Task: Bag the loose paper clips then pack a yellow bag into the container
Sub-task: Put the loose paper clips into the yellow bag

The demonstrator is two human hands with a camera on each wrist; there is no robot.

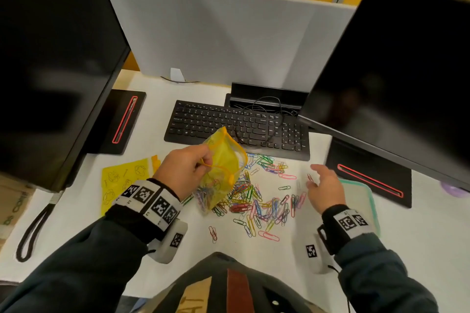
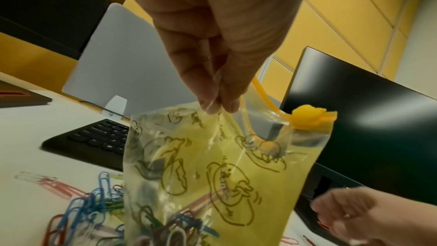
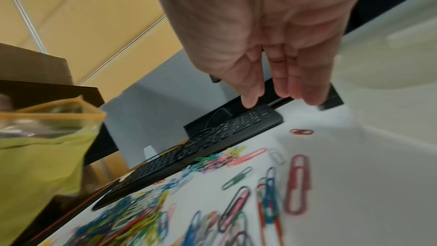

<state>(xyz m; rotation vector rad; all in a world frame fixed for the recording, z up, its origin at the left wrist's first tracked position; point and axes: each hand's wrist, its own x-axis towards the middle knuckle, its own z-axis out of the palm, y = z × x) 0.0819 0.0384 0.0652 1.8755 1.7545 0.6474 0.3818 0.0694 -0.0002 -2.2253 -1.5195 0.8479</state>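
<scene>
My left hand (image 1: 201, 162) pinches the top edge of a yellow zip bag (image 1: 223, 168) and holds it upright above the table, mouth open. Thumb and fingertips (image 2: 216, 104) squeeze the clear plastic beside the yellow slider. Several coloured clips lie in the bottom of the bag (image 2: 236, 175). Loose paper clips (image 1: 254, 201) are scattered over the white table between my hands. My right hand (image 1: 323, 183) hovers to the right of the pile, fingers (image 3: 283, 91) straight and holding nothing. A second yellow bag (image 1: 122, 183) lies flat at the left. A clear container (image 1: 366, 193) with a teal rim sits under my right wrist.
A black keyboard (image 1: 236, 127) with a cable across it lies just behind the clips. Dark monitors stand at the left (image 1: 50, 71) and right (image 1: 396, 84), their bases on the table. A white divider (image 1: 216, 33) closes the back. A black strap (image 1: 33, 231) hangs at the left edge.
</scene>
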